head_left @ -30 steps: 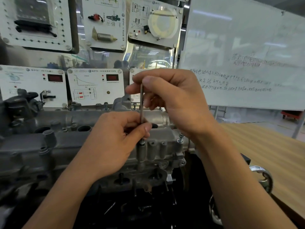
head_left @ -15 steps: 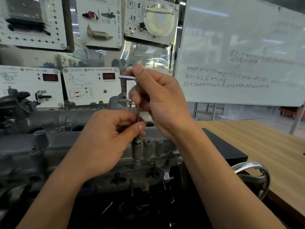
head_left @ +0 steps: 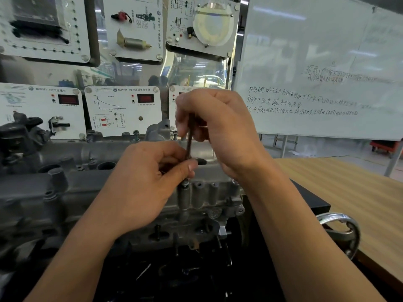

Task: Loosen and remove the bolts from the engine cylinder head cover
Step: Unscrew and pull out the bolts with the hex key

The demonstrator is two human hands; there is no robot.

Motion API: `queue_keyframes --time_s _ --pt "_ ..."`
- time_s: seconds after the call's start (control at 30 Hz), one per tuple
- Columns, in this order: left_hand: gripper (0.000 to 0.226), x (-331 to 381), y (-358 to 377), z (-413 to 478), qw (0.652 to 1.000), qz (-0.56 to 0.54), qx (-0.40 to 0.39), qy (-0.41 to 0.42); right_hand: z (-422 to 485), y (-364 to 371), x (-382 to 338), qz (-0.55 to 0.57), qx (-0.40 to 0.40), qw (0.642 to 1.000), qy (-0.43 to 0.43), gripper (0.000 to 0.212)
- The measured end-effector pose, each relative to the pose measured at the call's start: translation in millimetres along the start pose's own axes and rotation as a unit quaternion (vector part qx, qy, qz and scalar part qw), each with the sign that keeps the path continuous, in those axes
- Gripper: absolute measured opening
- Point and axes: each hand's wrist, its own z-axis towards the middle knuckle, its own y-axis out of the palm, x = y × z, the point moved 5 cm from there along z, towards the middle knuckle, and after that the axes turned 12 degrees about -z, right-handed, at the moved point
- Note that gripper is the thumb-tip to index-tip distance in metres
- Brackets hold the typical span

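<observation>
The right hand (head_left: 218, 131) is curled round the top of a thin upright key (head_left: 189, 139), and the left hand (head_left: 141, 182) pinches its lower end between thumb and fingers. The key's tip stands on a bolt (head_left: 185, 183) seated in a boss at the near right edge of the grey cover (head_left: 65, 192). A wooden table (head_left: 349, 192) lies to the right.

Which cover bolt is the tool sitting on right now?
The silver front-edge bolt just below the left hand: the thin dark metal rod runs down to it. The back-row bolts stand untouched.
</observation>
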Motion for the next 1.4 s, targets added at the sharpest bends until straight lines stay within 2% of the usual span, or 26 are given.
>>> queue_keyframes --time_s 0.1,0.27,0.5,0.6,0.7,0.77,0.83,0.97,1.1,1.23,1.4 --pt "0.013 0 -1 0 1.000 0.009 0.001 0.005 3 -9 10 0.067 -0.041 0.997 0.028 0.028" --pt "0.003 -2 -2 -1 1.000 0.002 0.009 0.015 -1 7 35 0.132 -0.121 0.970 0.165 0.047" --pt "0.007 -2 -4 -1 1.000 0.003 0.013 0.012 0 7 33 0.131 -0.097 0.960 0.229 0.041" --pt "0.012 -1 -4 -1 1.000 0.012 0.017 0.010 -1 -10 20 -0.026 0.032 0.984 0.172 0.033" --pt "0.007 -3 -4 0 1.000 0.001 0.015 0.007 -6 -26 -2 -0.204 0.176 0.962 0.042 0.036" --pt "0.014 -4 -3 1 1.000 -0.023 0.003 0.009 -7 -23 -13 -0.239 0.186 0.953 -0.021 0.022" --pt "0.020 -5 -2 1 0.999 -0.040 -0.023 0.009 -5 -17 -18 -0.240 0.153 0.958 -0.040 0.011" --pt "0.018 -8 0 0 0.996 -0.047 -0.076 0.011 -1 -11 -15 -0.113 0.014 0.993 -0.023 0.018" --pt "0.023 -7 -4 1 0.995 -0.058 -0.080 0.011 -2 -2 -9 0.015 -0.090 0.996 0.005 0.023" --pt "0.013 -5 -6 1 0.997 -0.053 -0.048 0.022 1 -6 1 0.078 -0.114 0.990 0.042 0.018" --pt "0.016 -3 -6 1 0.998 -0.063 -0.003 0.020 3 -17 10 0.224 -0.122 0.961 0.102 0.033"
